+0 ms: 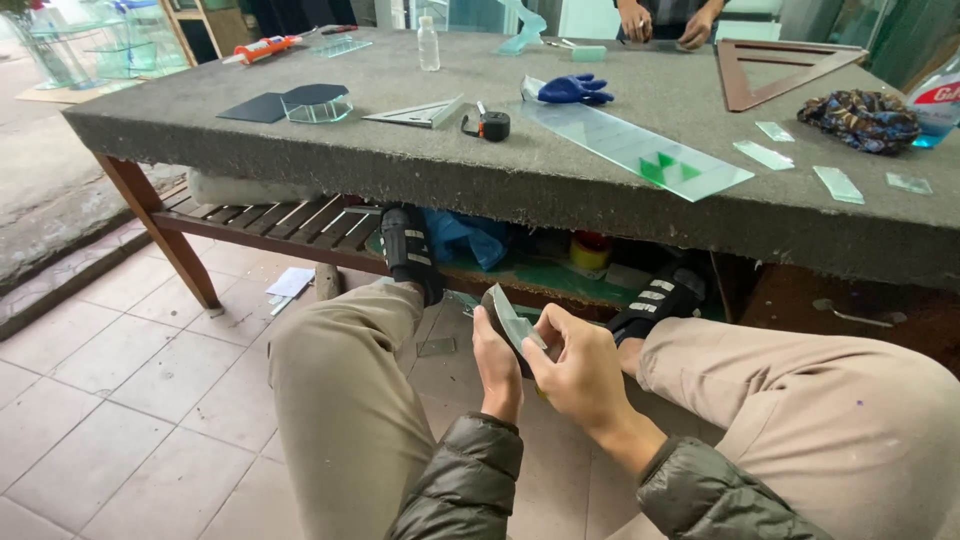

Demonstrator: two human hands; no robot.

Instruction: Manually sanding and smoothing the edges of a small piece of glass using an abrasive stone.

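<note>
Head view, item by item. My left hand (497, 362) grips a dark round block (497, 303), held low between my knees. My right hand (572, 372) pinches a small glass piece (517, 325), which lies against the block. Above, on the counter (480, 165): a long glass strip (640, 150) with a blue glove (573, 90) at its far end, a tape measure (493, 125), a plastic bottle (428, 45), and a wooden triangle (775, 65). Another person's hands (665, 22) rest at the far edge.

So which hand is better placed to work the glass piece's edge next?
Probably the right hand: its fingers pinch the small glass piece from above, while the left hand steadies the dark block underneath.
</note>
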